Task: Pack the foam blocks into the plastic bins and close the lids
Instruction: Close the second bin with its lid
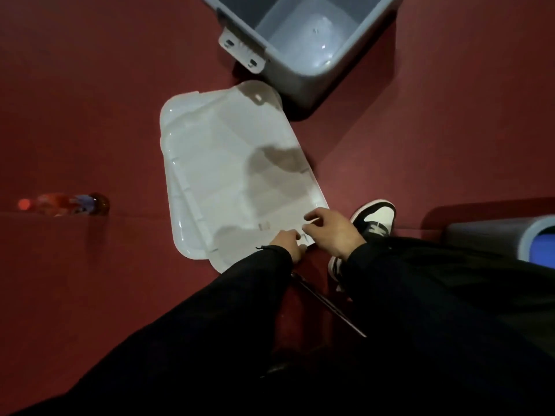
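Both hands, the left hand point(288, 240) and right hand point(330, 228), pinched the near edge of the lid point(228, 175), probably to lift it toward the empty bin point(303, 34) beyond.

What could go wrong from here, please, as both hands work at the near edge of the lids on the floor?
Two lids seem stacked and offset; the left hand and right hand grip only the near edge, so the lower one may lift too or slide off. The lifted far end could knock the empty bin, which stands just beyond. The shoe sits close beside the lids and could catch an edge.
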A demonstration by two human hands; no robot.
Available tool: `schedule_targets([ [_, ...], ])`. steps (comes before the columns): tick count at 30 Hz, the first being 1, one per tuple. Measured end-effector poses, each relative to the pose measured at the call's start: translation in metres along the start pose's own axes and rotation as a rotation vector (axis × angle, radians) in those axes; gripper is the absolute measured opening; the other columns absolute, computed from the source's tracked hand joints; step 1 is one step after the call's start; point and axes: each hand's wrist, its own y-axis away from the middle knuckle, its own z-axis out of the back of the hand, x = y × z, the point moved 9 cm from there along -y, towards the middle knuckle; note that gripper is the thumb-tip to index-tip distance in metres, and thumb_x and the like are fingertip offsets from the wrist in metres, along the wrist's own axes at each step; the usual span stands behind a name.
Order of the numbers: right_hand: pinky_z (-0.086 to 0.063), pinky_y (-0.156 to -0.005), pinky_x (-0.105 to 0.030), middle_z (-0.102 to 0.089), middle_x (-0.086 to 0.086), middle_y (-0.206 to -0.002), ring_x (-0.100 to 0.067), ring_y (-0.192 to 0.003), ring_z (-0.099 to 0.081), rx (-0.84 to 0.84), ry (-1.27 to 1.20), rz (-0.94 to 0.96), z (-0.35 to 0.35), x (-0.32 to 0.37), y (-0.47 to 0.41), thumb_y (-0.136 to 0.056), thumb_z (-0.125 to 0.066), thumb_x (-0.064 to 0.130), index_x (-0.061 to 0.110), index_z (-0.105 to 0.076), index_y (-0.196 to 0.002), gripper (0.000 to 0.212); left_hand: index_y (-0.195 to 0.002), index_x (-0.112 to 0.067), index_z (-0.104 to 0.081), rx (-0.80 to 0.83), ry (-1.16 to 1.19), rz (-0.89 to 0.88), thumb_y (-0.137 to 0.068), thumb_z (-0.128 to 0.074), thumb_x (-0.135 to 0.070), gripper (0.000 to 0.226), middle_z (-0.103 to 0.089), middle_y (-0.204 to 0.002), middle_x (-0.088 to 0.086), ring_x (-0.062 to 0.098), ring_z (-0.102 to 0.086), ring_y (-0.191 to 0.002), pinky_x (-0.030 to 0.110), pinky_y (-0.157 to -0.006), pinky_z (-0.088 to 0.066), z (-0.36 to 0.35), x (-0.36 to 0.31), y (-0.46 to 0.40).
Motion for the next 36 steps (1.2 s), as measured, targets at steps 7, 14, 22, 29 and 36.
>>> schedule_targets([
  [7, -0.053, -0.09, -0.029, -0.072, 0.005, -0.11, -0.014, -0.1, -0.068, 0.069, -0.042, -0.035, 0.004, -0.018, 0.01, -0.095, -0.064, 0.036, 0.027, -0.066, -0.126, 0.033, -0.14, -0.021, -0.049, -0.03, -0.335, 0.006, -0.098, -0.049, -0.029, 0.043, -0.047, -0.137, 0.006, 0.032, -0.053, -0.124, 0.048, -0.095, -0.05, -0.044, -0.007, -0.032],
  [14, -0.051, -0.1, -0.036, -0.07, 0.0, -0.119, -0.02, -0.113, -0.065, -0.013, -0.013, -0.108, 0.019, -0.031, 0.005, -0.095, -0.061, 0.042, 0.025, -0.063, -0.131, 0.04, -0.131, -0.016, -0.054, -0.224, -0.58, -0.31, -0.096, -0.05, -0.025, 0.037, -0.058, -0.123, 0.007, 0.03, -0.057, -0.111, 0.041, -0.087, -0.047, -0.03, -0.049, -0.018],
  [22, -0.041, -0.091, -0.033, -0.063, -0.005, -0.131, -0.032, -0.125, -0.058, -0.29, -0.303, -0.084, 0.061, 0.017, 0.035, -0.097, -0.053, 0.051, 0.017, -0.043, -0.146, 0.061, -0.1, -0.011, -0.056, -0.861, -0.048, -0.711, -0.088, -0.053, -0.009, 0.013, -0.062, -0.103, 0.009, 0.028, -0.053, -0.091, 0.038, -0.083, -0.042, 0.098, -0.077, 0.152],
  [29, -0.064, -0.066, -0.043, -0.074, -0.011, -0.094, -0.033, -0.086, -0.073, -0.273, -0.792, 0.109, 0.039, 0.098, 0.09, -0.08, -0.061, 0.019, 0.019, -0.067, -0.09, 0.012, -0.108, -0.005, -0.059, -0.96, -0.05, -0.767, -0.091, -0.057, -0.026, 0.028, -0.061, -0.116, 0.01, 0.025, -0.06, -0.102, 0.037, -0.08, -0.056, 0.15, -0.063, 0.25],
  [36, -0.064, -0.062, -0.041, -0.076, -0.004, -0.091, -0.026, -0.075, -0.076, -0.219, -0.618, 0.353, 0.048, 0.18, 0.168, -0.082, -0.064, 0.052, 0.019, -0.071, -0.103, 0.041, -0.132, -0.036, -0.059, -1.102, -0.097, -0.409, -0.095, -0.057, -0.035, 0.037, -0.074, -0.103, 0.005, 0.037, -0.067, -0.096, 0.033, -0.069, -0.037, 0.203, -0.033, 0.331],
])
